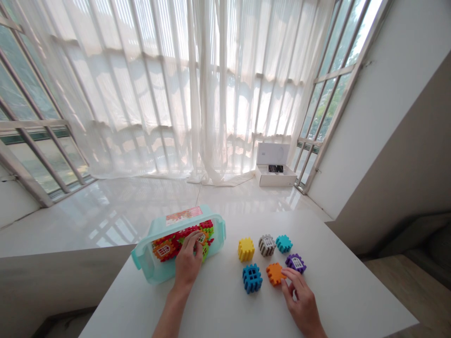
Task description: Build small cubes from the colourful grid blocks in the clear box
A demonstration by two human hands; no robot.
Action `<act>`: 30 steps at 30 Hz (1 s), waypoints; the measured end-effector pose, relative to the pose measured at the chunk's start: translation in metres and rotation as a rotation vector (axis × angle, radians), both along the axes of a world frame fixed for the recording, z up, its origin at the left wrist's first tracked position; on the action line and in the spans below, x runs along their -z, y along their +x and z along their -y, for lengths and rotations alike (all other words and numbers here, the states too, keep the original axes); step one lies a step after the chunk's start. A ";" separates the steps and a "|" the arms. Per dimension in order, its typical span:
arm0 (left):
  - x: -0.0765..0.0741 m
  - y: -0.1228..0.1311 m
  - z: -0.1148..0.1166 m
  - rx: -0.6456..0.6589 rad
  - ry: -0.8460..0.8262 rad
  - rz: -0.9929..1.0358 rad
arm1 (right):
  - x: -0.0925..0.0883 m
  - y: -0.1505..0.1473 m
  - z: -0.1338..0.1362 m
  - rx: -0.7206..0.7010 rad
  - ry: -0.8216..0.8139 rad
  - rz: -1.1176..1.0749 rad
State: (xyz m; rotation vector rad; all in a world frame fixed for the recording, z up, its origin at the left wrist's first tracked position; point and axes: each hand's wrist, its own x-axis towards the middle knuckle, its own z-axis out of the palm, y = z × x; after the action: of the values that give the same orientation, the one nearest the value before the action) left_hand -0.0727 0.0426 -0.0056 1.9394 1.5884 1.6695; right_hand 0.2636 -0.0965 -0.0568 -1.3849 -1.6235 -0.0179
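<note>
Identify the yellow plastic block [245,249], teal block [283,243], orange block [274,274], blue lattice block [252,278], grey window-patterned block [267,245] and purple window-patterned block [295,263].

Left hand [188,263] in teal bin [216,230], right hand [303,303] on orange block [273,274]
</note>
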 end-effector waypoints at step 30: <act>-0.011 0.003 0.005 0.033 -0.004 0.123 | -0.007 -0.002 0.001 -0.005 0.016 -0.022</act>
State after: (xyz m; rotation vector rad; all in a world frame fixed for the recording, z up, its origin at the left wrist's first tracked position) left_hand -0.0693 0.0374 0.0053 1.8128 1.5067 1.7346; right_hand 0.2613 -0.0973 -0.0501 -1.3641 -1.6053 -0.0122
